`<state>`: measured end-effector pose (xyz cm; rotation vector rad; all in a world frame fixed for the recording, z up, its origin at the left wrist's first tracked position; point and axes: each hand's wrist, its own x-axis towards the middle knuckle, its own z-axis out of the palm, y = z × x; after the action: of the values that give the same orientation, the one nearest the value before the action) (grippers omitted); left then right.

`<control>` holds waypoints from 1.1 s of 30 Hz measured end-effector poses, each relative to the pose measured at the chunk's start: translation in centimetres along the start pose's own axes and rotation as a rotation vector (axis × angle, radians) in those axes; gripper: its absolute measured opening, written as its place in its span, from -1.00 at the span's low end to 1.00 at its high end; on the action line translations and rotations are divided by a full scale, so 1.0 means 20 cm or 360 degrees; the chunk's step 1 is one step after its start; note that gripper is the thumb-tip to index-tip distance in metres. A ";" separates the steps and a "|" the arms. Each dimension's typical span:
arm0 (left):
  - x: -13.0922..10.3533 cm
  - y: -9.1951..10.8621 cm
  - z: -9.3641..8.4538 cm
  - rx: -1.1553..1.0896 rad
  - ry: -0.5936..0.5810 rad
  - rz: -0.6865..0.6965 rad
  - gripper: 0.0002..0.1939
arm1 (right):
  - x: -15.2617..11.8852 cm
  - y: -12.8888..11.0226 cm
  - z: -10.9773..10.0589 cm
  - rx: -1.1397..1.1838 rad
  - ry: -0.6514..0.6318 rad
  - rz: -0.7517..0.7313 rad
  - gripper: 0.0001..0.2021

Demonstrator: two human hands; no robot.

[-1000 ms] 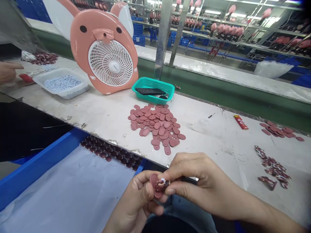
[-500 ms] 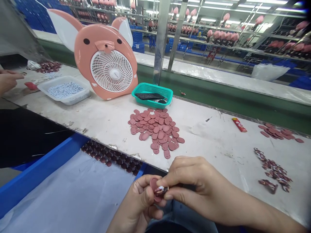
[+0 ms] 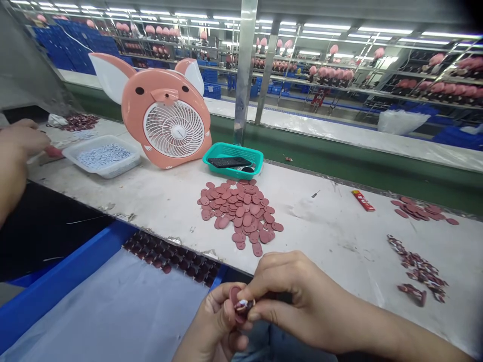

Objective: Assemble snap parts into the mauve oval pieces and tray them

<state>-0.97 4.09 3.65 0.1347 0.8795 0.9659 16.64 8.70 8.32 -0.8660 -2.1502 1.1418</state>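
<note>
Low in front of me, my left hand (image 3: pixel 219 322) pinches a reddish-brown oval disc (image 3: pixel 234 296) between thumb and fingers. My right hand (image 3: pixel 290 296) holds a small dark and white figure-like piece (image 3: pixel 245 305) against the disc's face. Fingers cover part of both pieces, so I cannot tell whether they are joined. Beyond my hands lies a heap of similar oval discs (image 3: pixel 245 211) on the white bench (image 3: pixel 313 236). To the right, several small brown and white pieces (image 3: pixel 418 266) like the one in my right hand are scattered.
A pink animal-shaped fan (image 3: pixel 130 103) stands behind a white tray (image 3: pixel 109 173) of small pale parts. A green basket (image 3: pixel 215 171) holds a black phone-like object. Further discs (image 3: pixel 418 208) and a red tube (image 3: pixel 363 200) lie right. A blue crate (image 3: pixel 75 269) is below; another person's hand (image 3: pixel 18 146) is left.
The view has tilted up slightly, so the bench sits lower in the picture. My two hands keep the disc and small piece together. The other person's hand at left has come further into view.
</note>
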 end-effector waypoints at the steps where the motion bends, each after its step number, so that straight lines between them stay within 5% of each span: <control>1: 0.00 0.00 0.00 -0.0005 0.0004 0.0001 -0.60 | 0.00 0.00 0.00 0.0004 -0.0002 -0.0002 -0.93; 18: 0.00 -0.02 -0.05 -0.0037 -0.0051 0.0012 -0.62 | 0.03 -0.02 -0.01 0.0041 -0.0112 0.0139 -0.89; 25: 0.01 -0.02 -0.06 -0.0072 -0.0185 0.0042 -0.63 | -0.01 -0.04 -0.03 -0.0041 -0.0116 0.0135 -0.54; 29: 0.01 -0.01 -0.06 -0.0064 -0.0173 0.0011 -0.64 | -0.02 -0.01 -0.02 0.0023 -0.0100 0.0078 -0.80; 33: 0.01 -0.01 -0.06 -0.0054 -0.0138 -0.0004 -0.63 | -0.01 0.02 0.01 0.0108 -0.0034 0.0040 -0.85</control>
<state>-1.56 3.74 2.66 0.1452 0.7829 0.9653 16.76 8.65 7.84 -0.8567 -2.1101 1.2347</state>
